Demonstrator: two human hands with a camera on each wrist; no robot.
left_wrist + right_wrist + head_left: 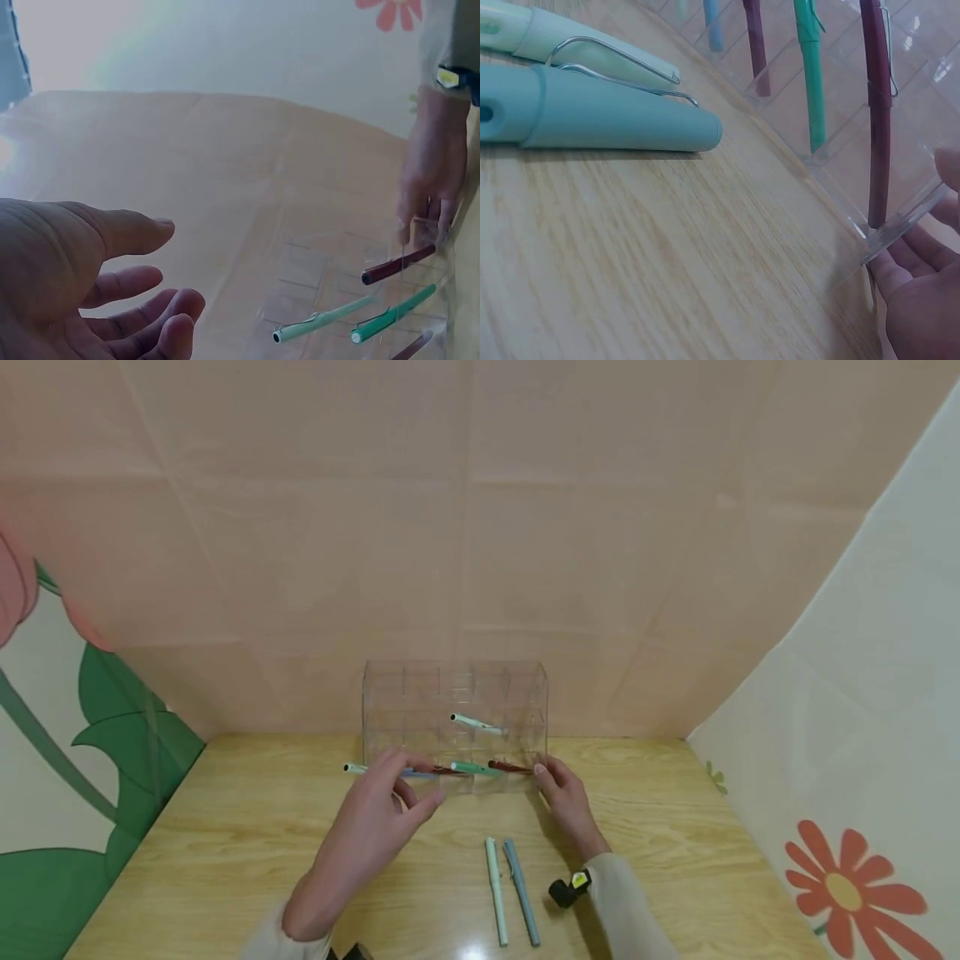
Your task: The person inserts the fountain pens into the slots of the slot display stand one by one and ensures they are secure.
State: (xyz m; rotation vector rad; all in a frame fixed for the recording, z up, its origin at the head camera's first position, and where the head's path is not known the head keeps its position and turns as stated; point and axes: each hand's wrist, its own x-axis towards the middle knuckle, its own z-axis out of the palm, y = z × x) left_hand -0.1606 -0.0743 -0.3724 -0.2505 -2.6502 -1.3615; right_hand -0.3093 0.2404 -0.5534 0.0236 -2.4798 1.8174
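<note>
A clear, divided pen organizer [455, 693] stands at the back of the table with several pens in its slots. My right hand [567, 797] holds its right end, thumb on one side of the clear wall and fingers on the other. Beside that hand is a dark red pen [877, 120]; a green pen [808, 75] sits one slot over. A pale mint pen [478, 724] lies in a higher row. My left hand [382, 831] hovers before the organizer's left part and hides some of it. In the left wrist view its loosely bent fingers [150, 322] hold nothing.
Two capped pens lie on the wooden table [645, 843] between my arms: a pale green one [496, 893] and a blue-grey one [522, 893]. Behind the organizer rises a peach cloth backdrop [465, 527]. A white panel with a red flower [843, 891] borders the right side.
</note>
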